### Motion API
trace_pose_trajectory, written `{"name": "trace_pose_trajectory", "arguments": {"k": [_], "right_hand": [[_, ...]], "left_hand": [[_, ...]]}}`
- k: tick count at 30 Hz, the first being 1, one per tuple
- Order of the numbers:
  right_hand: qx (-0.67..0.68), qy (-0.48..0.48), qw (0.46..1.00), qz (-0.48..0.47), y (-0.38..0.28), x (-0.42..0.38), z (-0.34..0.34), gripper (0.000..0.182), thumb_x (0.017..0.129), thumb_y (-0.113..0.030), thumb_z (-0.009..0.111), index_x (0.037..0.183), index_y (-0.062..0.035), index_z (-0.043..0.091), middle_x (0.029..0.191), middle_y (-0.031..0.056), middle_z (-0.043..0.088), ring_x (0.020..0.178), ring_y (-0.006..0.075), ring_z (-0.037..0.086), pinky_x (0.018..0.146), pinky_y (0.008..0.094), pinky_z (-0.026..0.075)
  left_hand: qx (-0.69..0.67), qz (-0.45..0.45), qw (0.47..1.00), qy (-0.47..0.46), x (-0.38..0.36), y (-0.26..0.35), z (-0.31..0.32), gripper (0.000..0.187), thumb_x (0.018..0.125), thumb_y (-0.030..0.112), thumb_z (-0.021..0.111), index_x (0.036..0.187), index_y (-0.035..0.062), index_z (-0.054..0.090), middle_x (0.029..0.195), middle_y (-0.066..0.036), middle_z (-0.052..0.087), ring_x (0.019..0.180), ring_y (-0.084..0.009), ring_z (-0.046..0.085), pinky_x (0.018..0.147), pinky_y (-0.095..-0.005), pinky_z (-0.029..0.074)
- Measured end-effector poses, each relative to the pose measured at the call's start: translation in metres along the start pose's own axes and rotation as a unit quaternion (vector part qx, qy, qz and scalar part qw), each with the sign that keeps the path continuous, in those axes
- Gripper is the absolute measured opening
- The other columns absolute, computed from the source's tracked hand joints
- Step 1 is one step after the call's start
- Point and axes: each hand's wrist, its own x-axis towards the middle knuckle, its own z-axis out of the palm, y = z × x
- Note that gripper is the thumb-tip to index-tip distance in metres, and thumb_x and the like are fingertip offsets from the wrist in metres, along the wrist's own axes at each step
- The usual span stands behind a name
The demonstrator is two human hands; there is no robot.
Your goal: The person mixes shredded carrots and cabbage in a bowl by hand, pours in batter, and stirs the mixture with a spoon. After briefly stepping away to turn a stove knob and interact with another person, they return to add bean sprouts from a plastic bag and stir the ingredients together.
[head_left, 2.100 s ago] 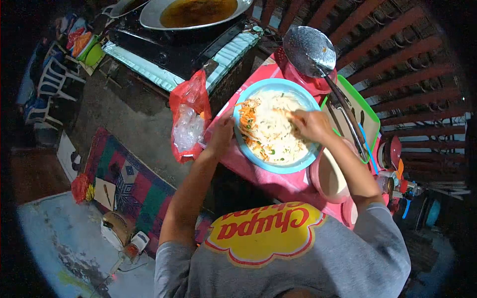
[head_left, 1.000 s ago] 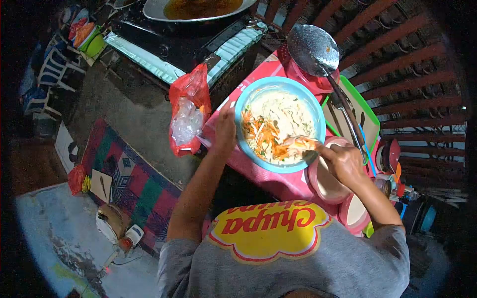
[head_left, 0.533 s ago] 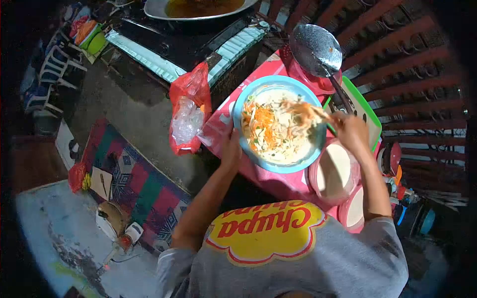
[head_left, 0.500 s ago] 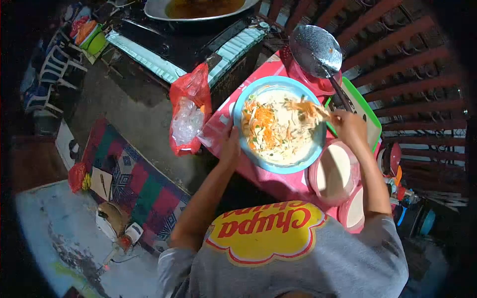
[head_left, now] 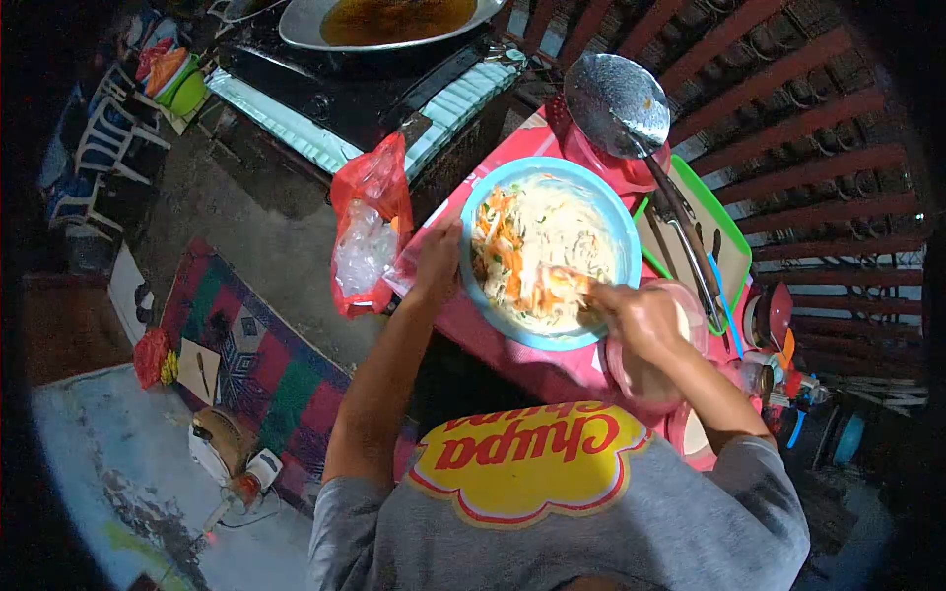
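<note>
A light blue bowl on the pink-covered table holds pale, creamy batter with shredded orange and green vegetables along its left side. My left hand is closed against the bowl's left rim. Over the lower right of the bowl, my right hand grips a batter-smeared mixing spoon, its head down in the batter. The spoon's exact shape is blurred and partly coated. Close to my right wrist stands a pink tub with pale contents, partly covered by the forearm.
A metal skimmer lies across a red basket. Knives and tongs rest on a green tray. A red plastic bag hangs at the table's left edge. Behind it, a wide pan of oil sits on the stove.
My right hand has swept the spoon from the bowl's upper right toward its lower middle, uncovering the tools on the green tray. The left hand remains at the rim.
</note>
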Motion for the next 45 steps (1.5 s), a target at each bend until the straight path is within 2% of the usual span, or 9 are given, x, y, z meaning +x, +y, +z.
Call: {"name": "trace_pose_trajectory", "arguments": {"k": [9,16,19,21,25,27,31,39,45], "right_hand": [[0.025,-0.012,0.975,0.218,0.068,0.090,0.033,0.026,0.079,-0.034,0.057,0.095,-0.0160,0.065,0.070,0.0140,0.063,0.068,0.0300,0.062,0.061,0.0402,0.047],[0.069,-0.036,0.995,-0.067,0.041,0.110,0.040,0.022,0.077,-0.029,0.058,0.094,-0.0159,0.065,0.067,0.0105,0.062,0.057,0.0290,0.059,0.053,0.0390,0.046],[0.008,0.003,0.987,-0.161,0.030,0.066,0.032,0.018,0.076,-0.022,0.060,0.093,-0.0163,0.065,0.060,0.0079,0.060,0.045,0.0255,0.055,0.041,0.0367,0.043],[-0.028,0.016,0.986,-0.164,0.021,0.036,0.018,0.020,0.074,-0.022,0.063,0.094,-0.0153,0.065,0.057,0.0079,0.058,0.043,0.0243,0.054,0.040,0.0354,0.042],[-0.040,0.006,0.997,-0.058,0.030,0.014,-0.010,0.019,0.077,-0.023,0.061,0.094,-0.0152,0.065,0.062,0.0081,0.061,0.049,0.0263,0.058,0.044,0.0366,0.045],[0.006,0.002,1.000,0.004,0.033,0.022,-0.017,0.019,0.078,-0.024,0.059,0.094,-0.0156,0.065,0.065,0.0091,0.062,0.052,0.0273,0.059,0.046,0.0373,0.046],[-0.042,-0.042,0.984,0.166,0.064,0.079,0.012,0.024,0.077,-0.035,0.059,0.091,-0.0164,0.066,0.071,0.0149,0.062,0.066,0.0300,0.061,0.059,0.0412,0.047],[0.000,-0.124,0.965,-0.231,0.021,0.125,0.018,0.011,0.078,-0.021,0.054,0.085,-0.0172,0.061,0.063,0.0111,0.059,0.051,0.0304,0.057,0.047,0.0421,0.044],[-0.226,-0.037,0.940,-0.253,-0.015,0.024,-0.026,0.021,0.079,-0.021,0.054,0.095,-0.0087,0.059,0.057,0.0047,0.055,0.041,0.0144,0.053,0.034,0.0294,0.041]], "left_hand": [[-0.002,0.037,0.978,0.206,-0.072,-0.021,0.041,0.040,0.094,0.019,0.038,0.129,-0.0012,0.037,0.128,-0.011,0.042,0.113,-0.0188,0.043,0.096,-0.0295,0.035],[-0.069,-0.067,0.988,0.121,-0.012,0.003,0.006,0.041,0.094,0.020,0.039,0.128,-0.0012,0.037,0.120,-0.011,0.049,0.106,-0.0176,0.049,0.089,-0.0303,0.041],[0.221,0.108,0.968,-0.048,0.017,-0.014,-0.018,0.037,0.093,0.020,0.039,0.123,-0.0019,0.042,0.113,-0.010,0.054,0.101,-0.0143,0.052,0.082,-0.0278,0.044],[-0.030,0.003,0.997,-0.065,0.015,0.008,0.001,0.033,0.091,0.016,0.039,0.116,-0.0037,0.048,0.106,-0.015,0.057,0.097,-0.0205,0.055,0.081,-0.0298,0.044],[0.162,0.060,0.981,0.088,0.009,0.019,0.027,0.034,0.090,0.017,0.036,0.111,-0.0052,0.051,0.101,-0.022,0.057,0.096,-0.0316,0.054,0.084,-0.0352,0.042],[0.428,0.277,0.852,0.120,0.015,0.006,0.024,0.041,0.091,0.022,0.030,0.113,-0.0070,0.049,0.105,-0.028,0.054,0.100,-0.0383,0.050,0.088,-0.0383,0.038],[0.469,0.302,0.825,0.085,0.008,0.014,0.037,0.053,0.093,0.032,0.021,0.117,-0.0087,0.045,0.112,-0.028,0.051,0.107,-0.0384,0.047,0.092,-0.0406,0.034],[0.485,0.265,0.831,0.060,0.000,0.011,0.037,0.083,0.087,0.057,0.004,0.126,-0.0099,0.034,0.125,-0.028,0.041,0.120,-0.0411,0.035,0.101,-0.0463,0.021],[0.485,0.286,0.825,0.044,0.001,0.009,0.033,0.083,0.087,0.057,0.006,0.126,-0.0091,0.035,0.125,-0.027,0.041,0.120,-0.0401,0.035,0.102,-0.0454,0.020]]}}
